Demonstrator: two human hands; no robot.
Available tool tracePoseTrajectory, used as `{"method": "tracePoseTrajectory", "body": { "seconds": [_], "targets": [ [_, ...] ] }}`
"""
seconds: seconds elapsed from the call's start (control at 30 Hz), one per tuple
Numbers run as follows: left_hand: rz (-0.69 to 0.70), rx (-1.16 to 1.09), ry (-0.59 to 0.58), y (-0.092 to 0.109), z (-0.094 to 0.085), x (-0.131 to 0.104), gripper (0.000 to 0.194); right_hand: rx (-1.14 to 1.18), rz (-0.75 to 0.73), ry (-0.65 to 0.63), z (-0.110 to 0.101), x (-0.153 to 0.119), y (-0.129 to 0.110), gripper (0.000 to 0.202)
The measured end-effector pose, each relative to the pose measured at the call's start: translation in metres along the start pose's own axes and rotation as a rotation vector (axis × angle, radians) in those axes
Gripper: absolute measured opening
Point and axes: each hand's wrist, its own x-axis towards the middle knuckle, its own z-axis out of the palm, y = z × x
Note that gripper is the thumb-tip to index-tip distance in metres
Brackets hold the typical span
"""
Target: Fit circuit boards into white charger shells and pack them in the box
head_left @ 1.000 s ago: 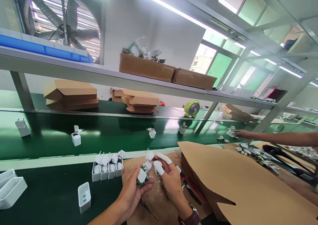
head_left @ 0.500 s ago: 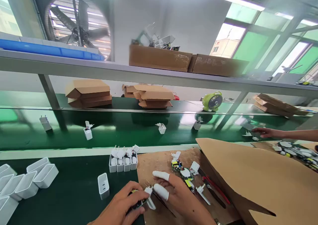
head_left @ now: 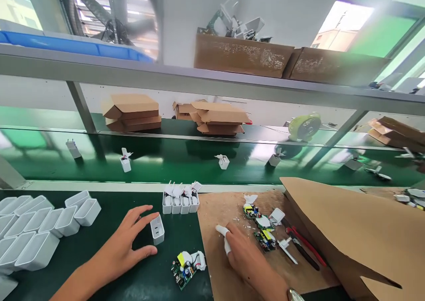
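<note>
From my distant place, I look through the head camera at a dark green worktop point(head_left: 133, 288). My left hand point(head_left: 124, 238) is widely open, with the thumb well apart from the fingers, and it has hold of nothing. Its fingertips are very near to a white housing point(head_left: 157, 232) with two dark slots; if the index finger touches it, I cannot tell.

The circuit board point(head_left: 183, 269), with its yellow and white parts, lies on the worktop between my two hands, just beside the edge of the brown cardboard point(head_left: 214, 208). My right hand point(head_left: 239, 250) is over this cardboard with the fingers bent, and white covers are on the fingertips. What is under these fingers is hidden, so I cannot tell if it holds something.

To the right of this hand lie several loose boards point(head_left: 264, 238), a white piece with a metal bar point(head_left: 287, 250), and the pliers point(head_left: 303, 250) with red and black handles. Behind the slotted housing, four filled housings point(head_left: 176, 207) stand in one row. At the left, many white housings point(head_left: 39, 251) are grouped closely together.
</note>
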Motion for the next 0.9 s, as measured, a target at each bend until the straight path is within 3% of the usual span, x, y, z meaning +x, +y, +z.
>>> {"method": "tracePoseTrajectory", "body": {
  "seconds": [0.1,0.17,0.23,0.33,0.43,0.57,0.67,0.77,0.9],
  "targets": [
    [0.043,-0.068,-0.085,0.001,0.011,0.009,0.029,-0.016,0.018,0.037,-0.007,-0.004,0.005,0.052],
    [0.087,-0.106,-0.130,0.006,0.016,0.014,0.014,0.104,-0.117,0.044,-0.020,-0.011,-0.007,0.059],
    [0.126,-0.141,-0.141,0.010,0.019,0.018,0.011,0.289,-0.275,-0.032,-0.031,-0.015,-0.030,0.064],
    [0.178,-0.179,-0.101,0.006,0.021,0.017,0.032,0.427,-0.373,-0.218,-0.034,-0.012,-0.066,0.067],
    [0.179,-0.180,-0.071,-0.006,0.021,0.010,0.055,0.401,-0.372,-0.230,-0.021,0.000,-0.084,0.056],
    [0.110,-0.171,-0.059,-0.017,0.020,0.001,0.064,0.332,-0.302,-0.181,-0.008,0.013,-0.077,0.069],
    [0.093,-0.185,-0.068,-0.017,0.022,0.000,0.068,0.352,-0.334,-0.189,-0.010,0.017,-0.070,0.075],
    [0.094,-0.201,-0.075,-0.016,0.023,0.001,0.071,0.394,-0.421,-0.124,-0.008,0.020,-0.070,0.057],
    [0.056,-0.213,-0.077,-0.017,0.026,0.001,0.076,0.473,-0.451,0.115,-0.009,0.031,-0.073,0.069]
  ]
}}
